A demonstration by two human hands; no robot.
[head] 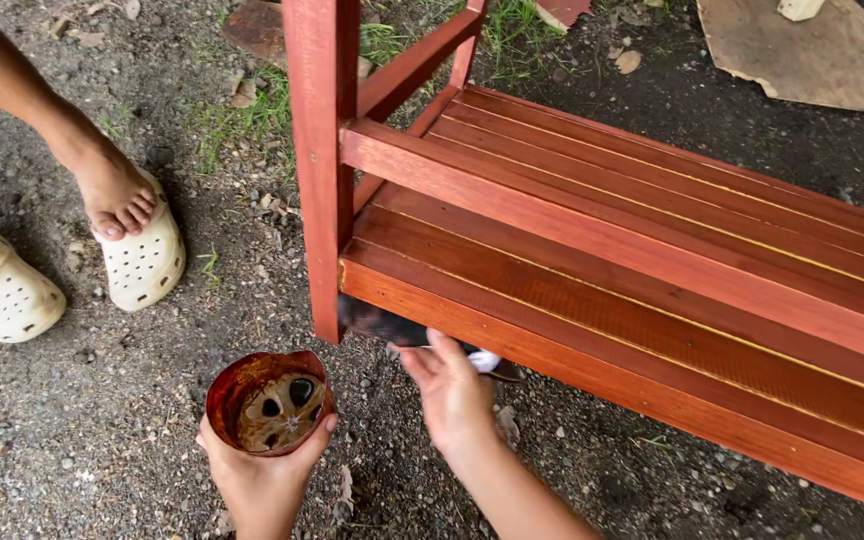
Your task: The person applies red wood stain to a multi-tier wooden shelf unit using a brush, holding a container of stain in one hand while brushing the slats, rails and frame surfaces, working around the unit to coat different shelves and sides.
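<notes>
My left hand (264,478) cups a small stain-smeared container (270,402) from below, fingers wrapped around its sides, reddish-brown liquid pooled inside. Just to its right, my right hand (452,392) pinches a paintbrush (392,327) with a dark bristle head, the bristles pressed to the underside of the lowest front rail of a red-stained slatted wooden shelf (642,270). The shelf rises above and beyond that hand, its corner post (320,150) standing directly over the brush. Well off to the left of my left hand, another person's feet rest in cream perforated clogs (142,262) on the gravel ground (72,440).
</notes>
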